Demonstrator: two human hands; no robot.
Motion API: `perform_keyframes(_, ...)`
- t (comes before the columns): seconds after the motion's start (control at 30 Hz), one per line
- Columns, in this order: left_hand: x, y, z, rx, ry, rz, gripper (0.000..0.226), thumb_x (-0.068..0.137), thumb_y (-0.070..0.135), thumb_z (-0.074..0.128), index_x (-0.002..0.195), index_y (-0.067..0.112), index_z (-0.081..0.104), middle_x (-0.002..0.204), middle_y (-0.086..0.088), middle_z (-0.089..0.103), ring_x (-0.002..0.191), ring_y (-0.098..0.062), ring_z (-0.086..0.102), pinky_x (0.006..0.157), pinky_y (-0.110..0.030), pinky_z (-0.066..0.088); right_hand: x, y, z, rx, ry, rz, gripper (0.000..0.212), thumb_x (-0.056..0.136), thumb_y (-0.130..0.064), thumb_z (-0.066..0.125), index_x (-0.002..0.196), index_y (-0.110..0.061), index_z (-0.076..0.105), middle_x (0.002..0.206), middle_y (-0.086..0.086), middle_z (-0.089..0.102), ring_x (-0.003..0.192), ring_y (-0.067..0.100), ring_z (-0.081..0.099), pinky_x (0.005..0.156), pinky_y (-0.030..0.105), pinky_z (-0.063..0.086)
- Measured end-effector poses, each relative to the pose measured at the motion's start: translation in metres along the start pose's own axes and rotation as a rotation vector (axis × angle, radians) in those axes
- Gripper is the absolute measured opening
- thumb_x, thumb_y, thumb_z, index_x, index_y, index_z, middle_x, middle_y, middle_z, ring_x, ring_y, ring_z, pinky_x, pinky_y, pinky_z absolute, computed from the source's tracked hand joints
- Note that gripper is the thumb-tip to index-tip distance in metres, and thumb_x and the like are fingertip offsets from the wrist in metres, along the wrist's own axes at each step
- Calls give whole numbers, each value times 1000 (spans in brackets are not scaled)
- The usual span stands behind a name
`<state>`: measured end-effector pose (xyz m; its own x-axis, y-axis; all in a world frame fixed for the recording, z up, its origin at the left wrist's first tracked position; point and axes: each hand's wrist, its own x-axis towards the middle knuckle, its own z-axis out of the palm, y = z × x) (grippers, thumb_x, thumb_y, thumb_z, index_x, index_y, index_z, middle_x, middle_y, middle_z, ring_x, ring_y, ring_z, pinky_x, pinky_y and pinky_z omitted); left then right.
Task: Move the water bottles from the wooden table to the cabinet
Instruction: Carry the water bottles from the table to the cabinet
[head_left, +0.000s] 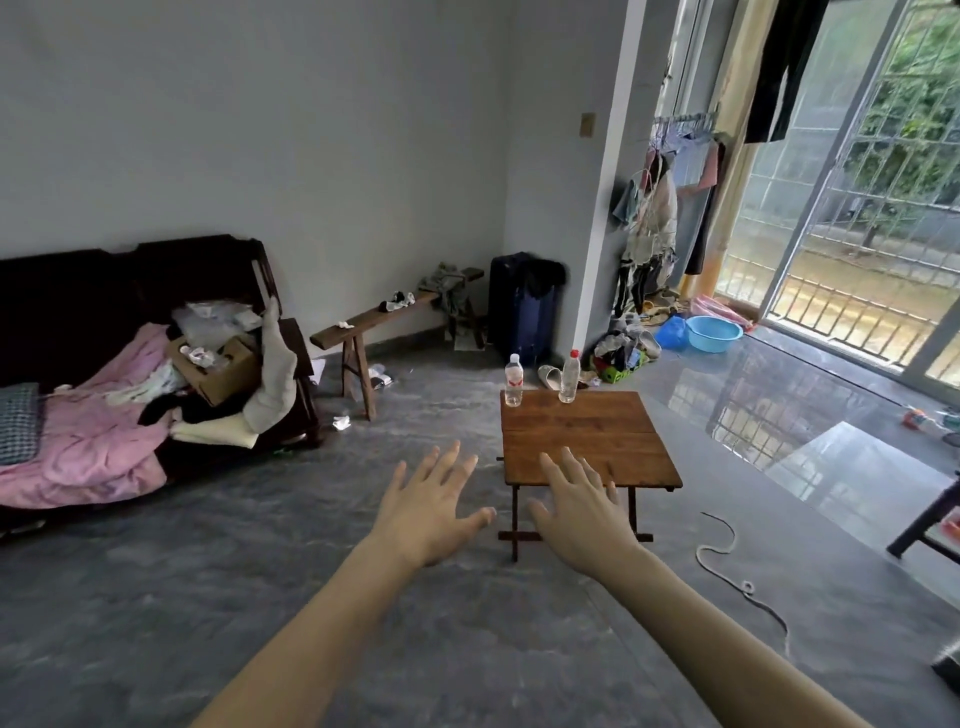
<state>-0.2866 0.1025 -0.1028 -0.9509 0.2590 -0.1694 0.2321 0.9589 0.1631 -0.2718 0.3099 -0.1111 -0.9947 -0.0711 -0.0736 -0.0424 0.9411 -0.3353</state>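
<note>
Reaching forward with fingers spread and holding nothing, the left hand (434, 506) and right hand (579, 512) are both well short of the two water bottles, which stand upright at the far edge of the wooden table (587, 441): white-capped bottle (514, 380) on the left corner, red-capped bottle (569, 376) further right, nearer the right hand; no cabinet shows

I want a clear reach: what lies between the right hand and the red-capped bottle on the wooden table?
Only bare tabletop. In the head view, nothing stands between the right hand and the red-capped bottle at the far edge; the white-capped bottle stands off to its left.
</note>
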Motion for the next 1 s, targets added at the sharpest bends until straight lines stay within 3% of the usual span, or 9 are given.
perform_keyframes(0.53, 179, -53, -30, 12, 23, -109, 80, 99, 69, 33, 164, 33, 1, 173, 5, -13, 160, -18, -8, 128, -52, -1, 196, 16, -1, 13, -135, -67, 65, 99, -43, 40, 157, -23, 17, 168, 6, 3, 154, 28, 3, 121, 56, 11)
perform_keyframes(1.0, 376, -154, -91, 9, 50, 16, 81, 100, 68, 35, 164, 32, -1, 173, 2, -15, 160, -20, -11, 128, -54, -3, 417, -39, -11, -11, -111, 9, 68, 95, -46, 45, 156, -30, 19, 167, 4, 8, 152, 31, 14, 119, 58, 18)
